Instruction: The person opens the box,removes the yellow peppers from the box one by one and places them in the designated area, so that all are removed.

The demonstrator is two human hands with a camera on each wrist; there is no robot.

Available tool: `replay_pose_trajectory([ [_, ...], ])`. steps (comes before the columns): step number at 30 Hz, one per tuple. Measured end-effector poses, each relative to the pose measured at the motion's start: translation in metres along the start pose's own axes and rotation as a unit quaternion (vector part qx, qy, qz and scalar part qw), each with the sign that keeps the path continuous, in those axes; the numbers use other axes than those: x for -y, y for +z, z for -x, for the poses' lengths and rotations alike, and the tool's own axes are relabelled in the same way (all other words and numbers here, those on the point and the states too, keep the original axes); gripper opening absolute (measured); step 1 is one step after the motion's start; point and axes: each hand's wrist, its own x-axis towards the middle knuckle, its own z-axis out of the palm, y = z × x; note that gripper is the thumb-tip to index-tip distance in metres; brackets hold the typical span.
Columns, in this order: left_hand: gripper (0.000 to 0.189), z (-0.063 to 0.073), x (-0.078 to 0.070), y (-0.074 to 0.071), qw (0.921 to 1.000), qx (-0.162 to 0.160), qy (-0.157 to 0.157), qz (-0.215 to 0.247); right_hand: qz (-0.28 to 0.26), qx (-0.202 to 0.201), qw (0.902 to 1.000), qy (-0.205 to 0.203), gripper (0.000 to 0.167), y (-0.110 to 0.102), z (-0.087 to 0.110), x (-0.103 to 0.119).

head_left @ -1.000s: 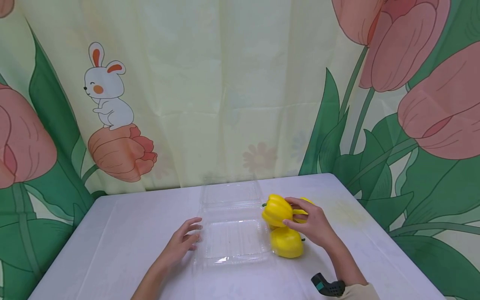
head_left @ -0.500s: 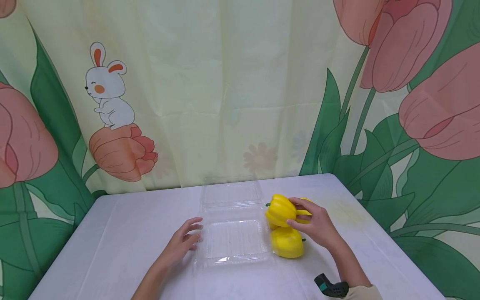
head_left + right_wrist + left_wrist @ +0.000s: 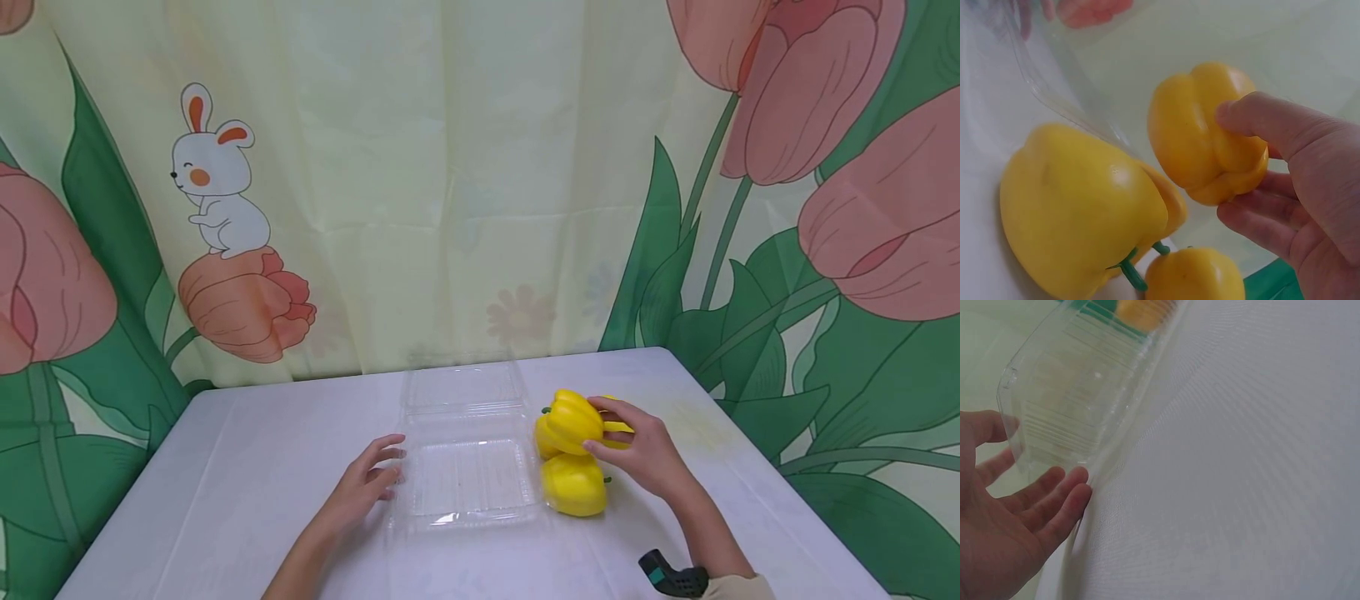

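Note:
My right hand (image 3: 637, 437) grips a yellow bell pepper (image 3: 573, 421) between thumb and fingers; in the right wrist view this bell pepper (image 3: 1194, 134) is raised above the others. Just in front of it lies another yellow bell pepper (image 3: 574, 485), stem to the right. Further yellow peppers are partly hidden behind the held one and my hand. A clear plastic clamshell container (image 3: 472, 479), lid laid back, sits left of the peppers. Its left edge meets the loosely bent fingers of my left hand (image 3: 363, 483); the left wrist view shows the fingertips at the clear rim (image 3: 1016, 447).
A white cloth covers the table (image 3: 262, 467). The container's lid (image 3: 461, 390) reaches toward the table's back edge, near a printed curtain (image 3: 375, 208). A dark band with a device (image 3: 673, 575) is on the right wrist.
My right hand has shifted to the right with the pepper, away from the container, uncovering more of the pepper behind it. The left hand and the container stay put.

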Motion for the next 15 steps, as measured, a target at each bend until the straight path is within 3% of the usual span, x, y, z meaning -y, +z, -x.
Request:
replay_pose_trajectory([
  [15, 0.045, 0.0011, -0.002, 0.002, 0.9999, -0.012, 0.0, -0.007, 0.002, -0.006, 1.0, 0.002, 0.064, -0.0064, 0.0037, -0.0056],
])
